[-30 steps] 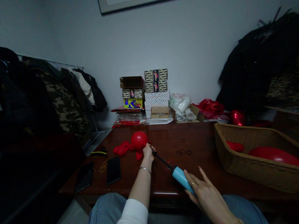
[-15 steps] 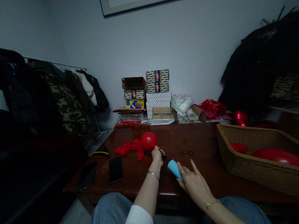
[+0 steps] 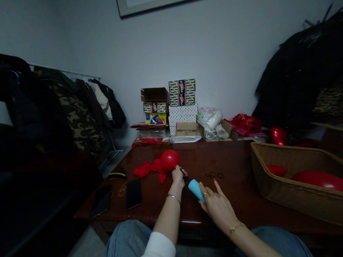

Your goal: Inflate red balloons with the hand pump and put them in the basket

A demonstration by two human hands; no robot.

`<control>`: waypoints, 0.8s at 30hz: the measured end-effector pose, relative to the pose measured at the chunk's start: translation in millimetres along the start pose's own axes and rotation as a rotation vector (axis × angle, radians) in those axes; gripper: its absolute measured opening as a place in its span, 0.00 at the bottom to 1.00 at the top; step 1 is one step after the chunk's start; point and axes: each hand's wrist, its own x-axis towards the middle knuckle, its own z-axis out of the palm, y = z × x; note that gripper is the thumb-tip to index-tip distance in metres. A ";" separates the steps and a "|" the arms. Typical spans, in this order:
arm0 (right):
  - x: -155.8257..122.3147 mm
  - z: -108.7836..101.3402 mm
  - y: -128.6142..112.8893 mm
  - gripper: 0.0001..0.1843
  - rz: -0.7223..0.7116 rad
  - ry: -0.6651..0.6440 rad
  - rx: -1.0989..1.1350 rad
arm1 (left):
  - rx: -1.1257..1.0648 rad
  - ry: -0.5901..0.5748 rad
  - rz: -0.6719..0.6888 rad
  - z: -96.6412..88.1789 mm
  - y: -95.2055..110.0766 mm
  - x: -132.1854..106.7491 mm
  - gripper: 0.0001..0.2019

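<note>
The dark wooden desk (image 3: 237, 186) carries a wicker basket (image 3: 281, 191) at the right with inflated red balloons inside, and boxes stacked along the far edge. Two phones (image 3: 134, 193) lie near the left edge, beside a heap of limp red balloons (image 3: 146, 169). Near the middle, a small round red balloon (image 3: 170, 160) sits just above the left hand (image 3: 177, 175), whose fingers are pinched around its neck on the pump's nozzle. The right hand (image 3: 215, 204) pushes the blue pump (image 3: 196, 188) with its palm, fingers partly spread, the handle pressed close in. For a good stroke, I judge that the neck should be squeezed tight on the nozzle, the pump kept in line with it, and each push made full and even.
</note>
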 end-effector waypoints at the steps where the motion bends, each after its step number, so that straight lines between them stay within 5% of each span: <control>1: -4.0 -1.6 2.3 0.26 -0.009 0.006 0.016 | -0.001 0.000 0.009 -1.0 2.3 1.7 0.09; 12: -48.4 -20.5 27.0 0.28 -0.056 -0.019 0.129 | -0.026 0.056 0.047 -14.1 31.3 18.2 0.08; 24: -27.5 -10.4 16.0 0.26 -0.024 -0.025 0.073 | -0.029 0.043 0.034 -7.0 13.8 4.9 0.09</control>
